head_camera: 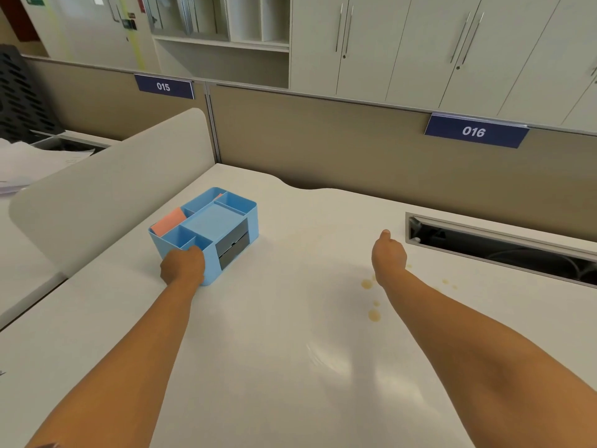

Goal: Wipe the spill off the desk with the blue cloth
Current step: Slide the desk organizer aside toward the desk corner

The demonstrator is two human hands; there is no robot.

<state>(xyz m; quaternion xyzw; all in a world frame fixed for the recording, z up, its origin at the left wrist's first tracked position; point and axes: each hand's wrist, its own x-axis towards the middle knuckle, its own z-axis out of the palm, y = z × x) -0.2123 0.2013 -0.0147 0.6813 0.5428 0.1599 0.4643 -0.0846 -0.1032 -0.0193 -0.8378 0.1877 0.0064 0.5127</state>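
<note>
White desk (258,334) at cubicle 016, tan partition behind. Spill (374,315) not wiped yet: brownish drops just beside my right forearm, more past it, faint stain toward the middle. Blue cloth? Not in view anywhere, so wiping hasn't begun imo. Left hand (183,265) is clamped on the near corner of the blue desk organizer (210,224), fingers curled over its rim. Right hand (388,255) hovers near the cable slot (497,244), holding nothing, fingers curled under, thumb up. Drops lie nearest the right wrist, well apart from the left.
</note>
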